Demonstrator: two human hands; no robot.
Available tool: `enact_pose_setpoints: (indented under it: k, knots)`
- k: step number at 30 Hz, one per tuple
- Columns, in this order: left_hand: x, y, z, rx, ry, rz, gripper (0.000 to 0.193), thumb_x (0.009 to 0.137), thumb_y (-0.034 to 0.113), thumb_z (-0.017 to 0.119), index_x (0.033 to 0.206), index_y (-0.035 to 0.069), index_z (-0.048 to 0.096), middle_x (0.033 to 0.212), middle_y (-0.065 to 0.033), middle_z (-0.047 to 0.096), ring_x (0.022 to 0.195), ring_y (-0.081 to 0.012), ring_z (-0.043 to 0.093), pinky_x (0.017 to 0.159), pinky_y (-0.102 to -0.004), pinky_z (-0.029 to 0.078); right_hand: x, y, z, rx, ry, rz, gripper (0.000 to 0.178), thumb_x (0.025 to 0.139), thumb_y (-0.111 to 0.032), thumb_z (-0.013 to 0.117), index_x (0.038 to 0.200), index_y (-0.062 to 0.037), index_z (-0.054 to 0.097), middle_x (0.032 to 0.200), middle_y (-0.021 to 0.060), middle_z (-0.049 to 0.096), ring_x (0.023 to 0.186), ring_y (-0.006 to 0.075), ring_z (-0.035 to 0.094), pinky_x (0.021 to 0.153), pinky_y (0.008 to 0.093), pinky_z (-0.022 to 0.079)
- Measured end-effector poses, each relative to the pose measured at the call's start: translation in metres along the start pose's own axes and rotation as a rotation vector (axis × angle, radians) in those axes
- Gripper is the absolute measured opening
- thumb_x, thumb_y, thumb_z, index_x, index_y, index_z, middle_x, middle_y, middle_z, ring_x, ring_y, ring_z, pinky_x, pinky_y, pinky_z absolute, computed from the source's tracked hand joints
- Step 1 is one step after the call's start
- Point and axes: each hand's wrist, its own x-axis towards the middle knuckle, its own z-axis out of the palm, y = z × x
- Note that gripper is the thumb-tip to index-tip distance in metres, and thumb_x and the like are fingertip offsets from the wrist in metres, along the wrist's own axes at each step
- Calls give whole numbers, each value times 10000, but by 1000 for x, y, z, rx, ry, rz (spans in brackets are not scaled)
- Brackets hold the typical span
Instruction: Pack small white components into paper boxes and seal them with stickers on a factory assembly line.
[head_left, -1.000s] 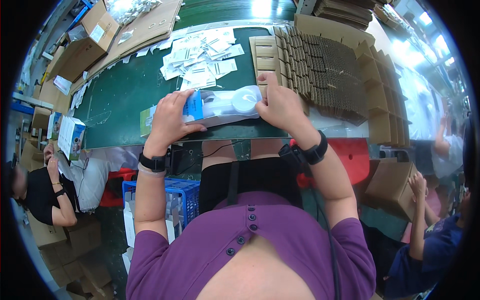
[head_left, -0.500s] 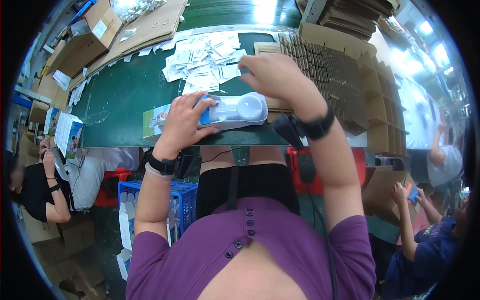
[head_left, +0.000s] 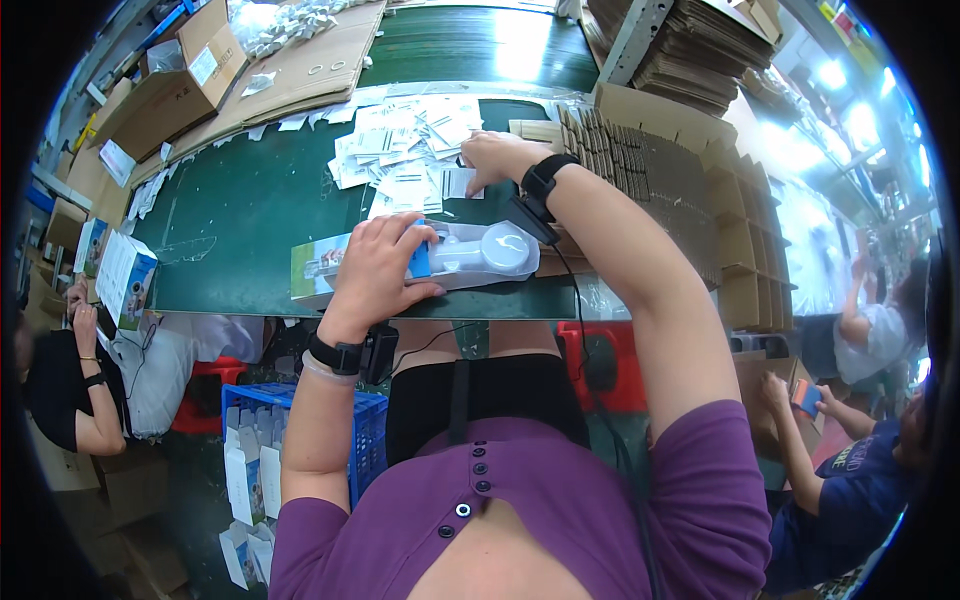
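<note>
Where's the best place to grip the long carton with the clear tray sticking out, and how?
Likely across its printed part, from above, thumb on the near side: the long carton lies flat and is narrow enough for the left hand to span, while the clear tray projects from its right end.

Green tabletop [head_left: 265, 235], red stool [head_left: 630, 375], bright lights [head_left: 832, 73]

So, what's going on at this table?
A person in a purple top is handling packaging at a green table. The left hand holds a printed box, with a translucent plastic tray showing at its right end. The right hand reaches to the right edge of a pile of white paper slips; whether it grips one is unclear. Cardboard dividers stand farther right.
</note>
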Motion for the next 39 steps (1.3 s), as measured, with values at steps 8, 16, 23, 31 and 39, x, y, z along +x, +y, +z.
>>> enact_pose_setpoints:
  k: [8,16,23,31,39]
  knots:
    - [0,0,0,-26,-3,-9,615,635,365,884,1139,144,608,1334,-93,572,1241,-325,519,1056,-450,373,-30,-15,-27,304,181,48,315,814,-296,756,1022,-69,689,881,156,701,811,319,679,736,409,530]
    - [-2,-4,1,8,22,-10,616,624,361,880,1141,156,615,1297,-90,580,1218,-310,529,1039,-443,385,-112,-63,-49,722,470,135,210,863,-219,733,969,-43,691,833,164,705,775,279,681,721,375,539]
    - [1,-4,4,15,14,10,635,626,359,879,1158,147,604,1302,-97,579,1219,-312,529,1046,-440,380,-123,-91,-15,603,433,164,195,857,-206,732,951,-39,696,845,168,712,810,303,699,719,397,541]
    - [2,-5,6,6,31,26,663,629,371,880,1187,148,599,1314,-91,578,1209,-317,537,1038,-444,387,-104,-105,10,567,498,55,169,854,-216,700,913,-59,711,887,150,714,856,344,687,756,433,539]
    - [-2,-3,5,42,30,35,661,630,382,881,1188,150,612,1311,-92,585,1206,-317,542,1023,-448,398,-147,-116,13,285,512,-68,252,848,-272,723,1010,-79,722,1135,84,682,1141,303,595,961,427,472]
